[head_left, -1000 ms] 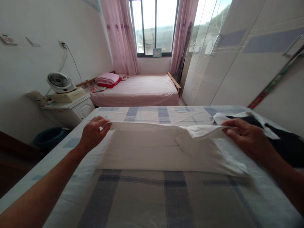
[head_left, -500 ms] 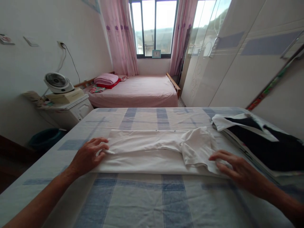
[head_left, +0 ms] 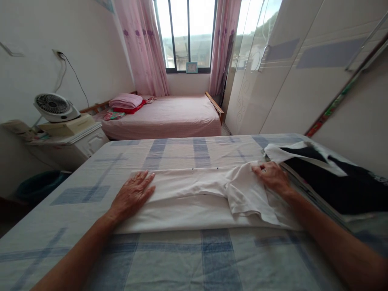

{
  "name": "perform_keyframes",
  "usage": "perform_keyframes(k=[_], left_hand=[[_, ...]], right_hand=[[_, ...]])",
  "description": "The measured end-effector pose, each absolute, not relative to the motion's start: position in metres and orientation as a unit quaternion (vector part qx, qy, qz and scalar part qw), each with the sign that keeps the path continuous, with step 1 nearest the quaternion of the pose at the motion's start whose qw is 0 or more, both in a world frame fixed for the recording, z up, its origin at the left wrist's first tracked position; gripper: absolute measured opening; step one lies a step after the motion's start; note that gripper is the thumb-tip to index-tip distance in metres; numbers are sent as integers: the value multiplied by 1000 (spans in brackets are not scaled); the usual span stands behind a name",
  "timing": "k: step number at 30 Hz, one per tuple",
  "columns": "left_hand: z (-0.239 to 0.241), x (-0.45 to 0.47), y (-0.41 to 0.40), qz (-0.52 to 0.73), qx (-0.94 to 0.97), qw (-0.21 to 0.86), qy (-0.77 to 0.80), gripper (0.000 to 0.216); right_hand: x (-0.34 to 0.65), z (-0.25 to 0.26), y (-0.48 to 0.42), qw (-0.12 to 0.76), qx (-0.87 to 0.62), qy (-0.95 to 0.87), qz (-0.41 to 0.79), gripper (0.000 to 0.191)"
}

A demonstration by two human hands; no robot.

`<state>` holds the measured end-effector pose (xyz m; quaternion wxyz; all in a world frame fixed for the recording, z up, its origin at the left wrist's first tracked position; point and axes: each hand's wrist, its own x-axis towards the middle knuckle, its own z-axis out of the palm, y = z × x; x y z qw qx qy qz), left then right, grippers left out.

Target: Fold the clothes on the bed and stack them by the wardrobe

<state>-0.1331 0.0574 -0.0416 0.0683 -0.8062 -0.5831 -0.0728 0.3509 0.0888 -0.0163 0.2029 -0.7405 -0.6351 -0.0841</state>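
Note:
A white T-shirt point(head_left: 194, 212) lies folded lengthwise on the bed, with a short sleeve turned over its top near the right end. On its left end my left hand point(head_left: 132, 195) rests flat, palm down, fingers stretched out. My right hand point(head_left: 272, 177) is at the far right corner of the shirt, its fingers curled and pinching the cloth by the sleeve. The pinched edge is partly hidden under the fingers. Just right of that hand lies a stack of folded clothes, a black garment with white trim point(head_left: 321, 178) on top.
The shirt lies on a blue-and-white checked bedsheet point(head_left: 169, 258). Beyond stands a pink-covered bed point(head_left: 169, 115) below the window. A white fan point(head_left: 56, 107) sits on a box on the left cabinet point(head_left: 91, 141). Tall white wardrobe doors point(head_left: 279, 89) line the right side.
My left hand has moved right and flattened onto the shirt's left end. My right hand has moved from the near right side to the far right corner and closed on the cloth.

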Motion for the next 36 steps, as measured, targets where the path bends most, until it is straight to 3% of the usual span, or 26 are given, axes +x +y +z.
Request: perform_keyframes(k=[11,17,21,24,27,32,36], left_hand=[[-39,-129,56,-44,-773,88,-627,64],[-34,-122,50,-57,-762,69,-641,62],[-29,-119,50,-135,-746,-23,-651,61],[-16,-130,50,-196,-707,-89,-674,57],[3,-151,40,-227,-647,-87,-723,55],[22,-168,13,-205,-590,-139,-768,36],[20,-159,7,-198,-570,-183,-776,37]], right_hand=[[373,-31,85,222,-774,-580,-127,26],[355,-29,78,224,-638,-720,-155,48],[361,-49,90,139,-567,-807,-92,51],[369,-49,96,160,-567,-804,-83,53],[362,-29,86,204,-526,-820,-100,54],[312,-8,42,222,-460,-852,-117,54],[273,-25,10,133,-418,-895,-74,50]])
